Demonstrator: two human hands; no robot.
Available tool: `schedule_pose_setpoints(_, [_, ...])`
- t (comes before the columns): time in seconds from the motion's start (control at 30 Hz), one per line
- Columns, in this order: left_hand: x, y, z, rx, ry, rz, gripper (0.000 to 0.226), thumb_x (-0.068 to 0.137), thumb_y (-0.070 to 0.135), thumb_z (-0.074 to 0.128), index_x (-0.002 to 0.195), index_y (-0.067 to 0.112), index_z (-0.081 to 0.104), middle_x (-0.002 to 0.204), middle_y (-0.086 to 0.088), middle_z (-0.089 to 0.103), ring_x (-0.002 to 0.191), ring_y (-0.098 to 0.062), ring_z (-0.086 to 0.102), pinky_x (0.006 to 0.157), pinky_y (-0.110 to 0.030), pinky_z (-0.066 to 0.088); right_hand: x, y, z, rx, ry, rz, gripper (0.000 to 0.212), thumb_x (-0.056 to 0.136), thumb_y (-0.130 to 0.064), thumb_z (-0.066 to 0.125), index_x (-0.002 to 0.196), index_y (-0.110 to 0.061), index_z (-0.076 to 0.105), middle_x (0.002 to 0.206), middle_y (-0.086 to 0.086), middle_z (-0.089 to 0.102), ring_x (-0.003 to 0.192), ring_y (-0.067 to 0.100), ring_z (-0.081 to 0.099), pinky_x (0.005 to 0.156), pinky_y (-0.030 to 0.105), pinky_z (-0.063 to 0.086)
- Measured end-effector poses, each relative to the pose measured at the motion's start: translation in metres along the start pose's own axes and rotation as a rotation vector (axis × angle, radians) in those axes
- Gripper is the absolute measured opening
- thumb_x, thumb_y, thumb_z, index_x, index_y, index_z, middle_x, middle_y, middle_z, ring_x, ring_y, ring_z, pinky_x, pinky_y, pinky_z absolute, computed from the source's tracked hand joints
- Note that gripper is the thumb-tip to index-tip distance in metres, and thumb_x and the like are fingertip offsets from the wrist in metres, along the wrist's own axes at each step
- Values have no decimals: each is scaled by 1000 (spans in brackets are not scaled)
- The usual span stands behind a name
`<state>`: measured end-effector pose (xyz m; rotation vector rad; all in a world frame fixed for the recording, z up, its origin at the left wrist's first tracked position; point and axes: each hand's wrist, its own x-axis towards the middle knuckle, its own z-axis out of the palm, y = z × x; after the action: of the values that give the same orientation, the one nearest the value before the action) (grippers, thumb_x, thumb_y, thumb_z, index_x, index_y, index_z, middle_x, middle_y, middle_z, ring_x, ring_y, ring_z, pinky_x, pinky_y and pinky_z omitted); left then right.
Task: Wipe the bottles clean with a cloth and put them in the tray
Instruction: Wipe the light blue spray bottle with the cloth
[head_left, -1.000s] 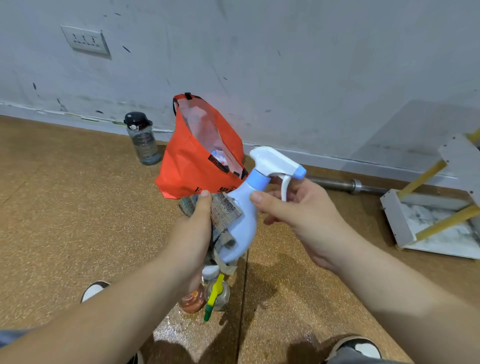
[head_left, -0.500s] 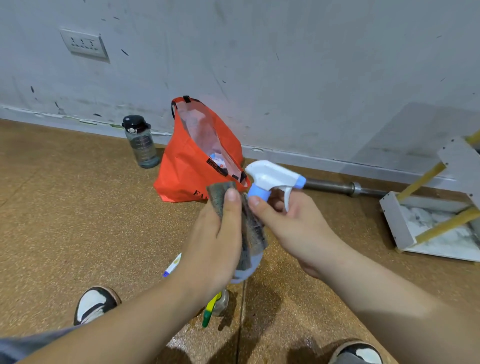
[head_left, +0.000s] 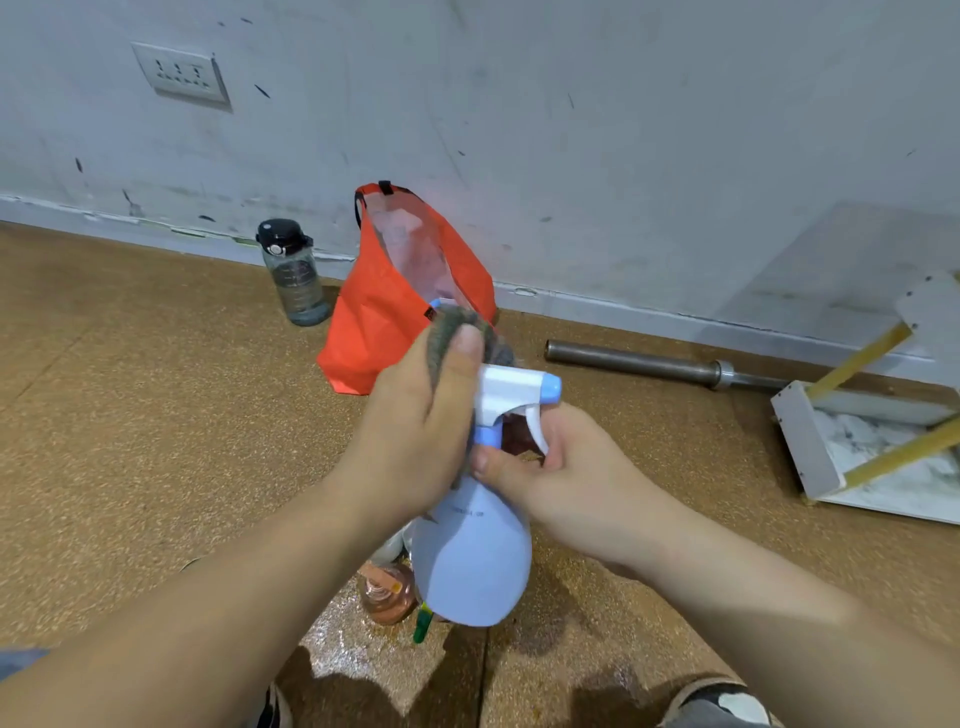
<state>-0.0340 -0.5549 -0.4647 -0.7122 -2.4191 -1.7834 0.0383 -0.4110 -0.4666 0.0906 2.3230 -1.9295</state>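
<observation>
At centre, the upright spray bottle (head_left: 470, 561) is neck-pinched by the right hand (head_left: 566, 478); at eleven o'clock, the cloth (head_left: 447, 327) is clutched by the left hand (head_left: 415, 436).

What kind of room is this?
Probably a gym or workout room: a barbell bar lies along the wall, the floor is speckled, and a water bottle stands beside an orange bag.
</observation>
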Motion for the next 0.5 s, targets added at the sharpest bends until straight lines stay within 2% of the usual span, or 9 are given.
schedule_pose_setpoints(0.07, [5, -2, 1, -200, 82, -381, 44, 108, 53, 38, 83, 26, 63, 71, 16, 69, 71, -7, 64, 76, -31, 53, -1, -4, -5, 46, 2, 43, 19, 99, -10, 65, 117, -12, 70, 111, 11, 77, 108, 32, 73, 100, 55, 55])
schedule_pose_setpoints(0.13, [11, -4, -1, -351, 150, -740, 50, 104, 62, 39, 90, 23, 66, 88, 6, 76, 87, -18, 72, 86, -39, 57, -1, -5, -12, 35, 4, 54, 17, 100, -8, 65, 115, -13, 71, 109, 10, 78, 106, 28, 73, 96, 43, 58])
schedule_pose_setpoints(0.17, [14, -3, -3, -379, 186, -816, 51, 103, 64, 38, 92, 23, 66, 93, 3, 76, 92, -20, 73, 89, -41, 58, -1, -6, -14, 35, 9, 61, 15, 100, -8, 65, 113, -12, 71, 106, 8, 78, 102, 24, 75, 90, 36, 59])
schedule_pose_setpoints(0.2, [15, 1, -4, -375, 213, -802, 52, 103, 65, 37, 92, 23, 66, 94, 3, 76, 94, -20, 72, 90, -40, 57, 0, -5, -15, 42, 17, 71, 14, 100, -9, 65, 112, -12, 72, 103, 7, 79, 96, 20, 75, 85, 31, 59])
schedule_pose_setpoints(0.23, [15, 4, -6, -327, 209, -713, 53, 104, 63, 35, 91, 23, 67, 91, 6, 76, 94, -16, 72, 90, -38, 56, 1, -3, -15, 48, 25, 84, 13, 100, -9, 65, 111, -11, 72, 101, 9, 78, 93, 18, 74, 82, 31, 57])
schedule_pose_setpoints(0.33, [1, 16, -2, -48, 32, -159, 43, 108, 53, 32, 98, 27, 64, 89, 6, 70, 85, 1, 62, 79, -17, 48, 3, -1, -13, 49, 7, 98, 13, 99, -3, 63, 104, -10, 73, 96, 11, 78, 88, 19, 73, 78, 33, 56])
schedule_pose_setpoints(0.4, [-9, 13, 1, 165, -172, 159, 25, 108, 50, 37, 110, 38, 59, 102, 10, 64, 95, 2, 58, 83, -10, 42, 2, -3, -10, -13, -20, 80, 22, 92, 5, 57, 91, -12, 71, 84, 6, 74, 81, 14, 67, 71, 35, 53])
schedule_pose_setpoints(0.43, [-11, 7, 3, 254, -218, 247, 21, 106, 50, 40, 117, 41, 56, 109, 12, 61, 100, 0, 57, 87, -8, 39, 1, -4, -9, -44, -34, 79, 22, 89, 6, 55, 90, -11, 70, 83, 10, 73, 80, 15, 66, 71, 40, 53])
schedule_pose_setpoints(0.5, [-9, -2, 1, 248, -184, 197, 18, 106, 52, 38, 110, 41, 51, 100, 19, 59, 91, 2, 54, 83, -10, 40, -1, -3, -8, -28, -56, 74, 18, 93, 6, 57, 99, -4, 69, 96, 21, 74, 87, 21, 70, 79, 43, 57])
